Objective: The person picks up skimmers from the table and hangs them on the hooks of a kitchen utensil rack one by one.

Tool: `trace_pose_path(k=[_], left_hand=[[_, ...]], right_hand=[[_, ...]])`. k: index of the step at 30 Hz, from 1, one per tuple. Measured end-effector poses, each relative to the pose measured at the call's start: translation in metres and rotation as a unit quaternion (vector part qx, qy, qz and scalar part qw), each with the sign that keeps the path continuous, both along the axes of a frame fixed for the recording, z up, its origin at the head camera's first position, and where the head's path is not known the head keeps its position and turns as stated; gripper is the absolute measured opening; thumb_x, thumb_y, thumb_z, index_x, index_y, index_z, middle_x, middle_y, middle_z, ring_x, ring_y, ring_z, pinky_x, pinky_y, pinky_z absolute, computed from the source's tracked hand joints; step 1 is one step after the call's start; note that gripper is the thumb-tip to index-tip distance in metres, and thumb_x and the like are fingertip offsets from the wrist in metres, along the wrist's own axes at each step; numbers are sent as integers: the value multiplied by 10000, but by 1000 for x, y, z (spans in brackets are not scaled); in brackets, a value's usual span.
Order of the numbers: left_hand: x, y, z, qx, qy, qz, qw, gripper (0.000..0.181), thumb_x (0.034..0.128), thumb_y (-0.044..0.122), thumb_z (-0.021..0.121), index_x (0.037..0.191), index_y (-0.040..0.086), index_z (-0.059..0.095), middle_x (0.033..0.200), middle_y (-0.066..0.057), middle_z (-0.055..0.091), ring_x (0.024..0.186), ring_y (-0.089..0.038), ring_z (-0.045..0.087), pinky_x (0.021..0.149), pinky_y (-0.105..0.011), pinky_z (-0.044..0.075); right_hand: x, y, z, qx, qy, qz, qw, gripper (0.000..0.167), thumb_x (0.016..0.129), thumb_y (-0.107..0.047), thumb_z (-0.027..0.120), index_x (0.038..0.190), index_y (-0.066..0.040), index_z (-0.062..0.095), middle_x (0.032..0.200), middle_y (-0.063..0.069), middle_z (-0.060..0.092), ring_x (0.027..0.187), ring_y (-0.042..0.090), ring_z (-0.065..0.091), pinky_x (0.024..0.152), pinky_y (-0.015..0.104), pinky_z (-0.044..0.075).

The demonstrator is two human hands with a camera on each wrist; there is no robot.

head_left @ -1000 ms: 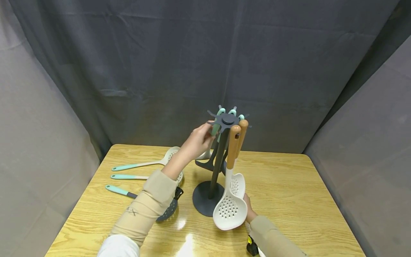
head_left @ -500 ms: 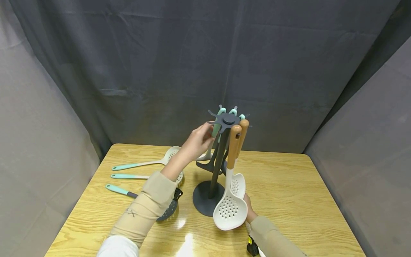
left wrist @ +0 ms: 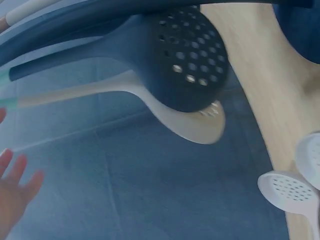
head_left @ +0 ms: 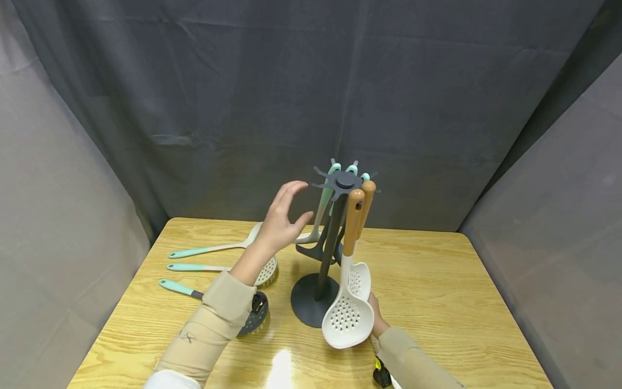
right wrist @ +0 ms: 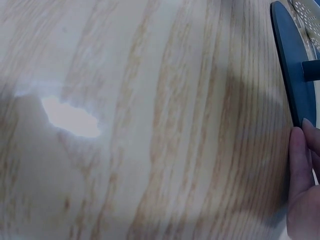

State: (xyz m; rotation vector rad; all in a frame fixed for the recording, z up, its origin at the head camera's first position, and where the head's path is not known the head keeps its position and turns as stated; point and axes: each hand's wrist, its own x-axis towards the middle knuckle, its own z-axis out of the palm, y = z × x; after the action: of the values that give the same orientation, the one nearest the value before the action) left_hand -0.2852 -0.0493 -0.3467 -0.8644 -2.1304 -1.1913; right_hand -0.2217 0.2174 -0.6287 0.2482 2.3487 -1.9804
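In the head view, my left hand (head_left: 279, 221) is just left of a dark utensil stand (head_left: 332, 243), its fingers spread apart from the thumb with nothing between them. Closest to it hangs a cream slotted spoon (head_left: 324, 202) with a mint handle; the left wrist view shows its pale bowl (left wrist: 190, 122) behind a dark slotted spoon (left wrist: 185, 60). My right hand (head_left: 378, 319) is partly hidden behind two white slotted spoons (head_left: 347, 319) with wooden handles, hung at the front. In the right wrist view, its thumb and finger pinch the rim of the stand's round base (right wrist: 292, 70).
On the left of the wooden table (head_left: 427, 302) lie two cream skimmers (head_left: 214, 250) with mint handles and a dark skimmer (head_left: 255, 316), partly covered by the left arm. Grey cloth (head_left: 243, 108) surrounds the table at the back and sides.
My left hand has let go of the mint handle of the cream slotted spoon and moved left, fingers spreading. The spoon hangs on the stand. The right hand has stayed put.
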Motion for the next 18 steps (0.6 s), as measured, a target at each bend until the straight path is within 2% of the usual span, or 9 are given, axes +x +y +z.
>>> trace_pose_path(k=[3,5,7,10,14,16,18], left_hand=[[1,-10,-8,312,582,737,9951,449,788,28,647,1204,-24,486,1213,-169,509,1167,-283,458,1015,-356,337],[0,-19,-15,509,809,1385,9857,402,783,31,635,1162,-29,514,1172,-174,534,1127,-298,483,990,-377,358],[-2,-29,-24,708,832,1966,9744,368,769,24,633,1121,-28,539,1134,-179,551,1087,-313,500,965,-409,366],[-5,-47,-41,857,553,2644,9590,338,757,5,629,1085,-32,556,1112,-185,554,1066,-329,497,945,-447,356],[-7,-75,-67,792,-77,3311,9402,337,758,-12,617,1087,-39,553,1121,-192,543,1073,-346,465,947,-467,326],[-6,-88,-79,742,-426,3617,9283,354,752,-25,612,1100,-37,545,1135,-187,532,1079,-351,448,960,-473,306],[-4,-100,-91,660,-710,3880,9165,365,756,-33,595,1116,-31,537,1151,-184,521,1089,-354,431,988,-474,278]], right_hand=[[-1,1,-4,103,24,-3,9999,376,938,-19,394,1300,83,389,1243,262,495,893,-113,481,892,169,396],[-2,1,-5,136,42,-8,9999,371,939,-17,392,1294,89,393,1236,266,500,890,-112,482,892,177,399],[-3,1,-6,130,40,-20,9999,369,940,-20,391,1293,89,395,1235,265,501,886,-118,480,893,178,399],[-2,0,-4,85,34,-22,10000,369,943,-27,390,1296,82,394,1238,261,500,886,-121,482,895,175,396],[-1,1,-4,82,30,14,10000,380,937,-26,402,1305,70,387,1249,252,495,904,-113,483,904,174,390],[-1,1,-5,98,39,26,9999,383,934,-23,408,1306,68,388,1251,250,494,911,-108,484,906,175,390],[-3,3,-13,109,39,47,9999,387,936,-25,409,1313,60,385,1258,238,496,954,-56,505,927,211,395]])
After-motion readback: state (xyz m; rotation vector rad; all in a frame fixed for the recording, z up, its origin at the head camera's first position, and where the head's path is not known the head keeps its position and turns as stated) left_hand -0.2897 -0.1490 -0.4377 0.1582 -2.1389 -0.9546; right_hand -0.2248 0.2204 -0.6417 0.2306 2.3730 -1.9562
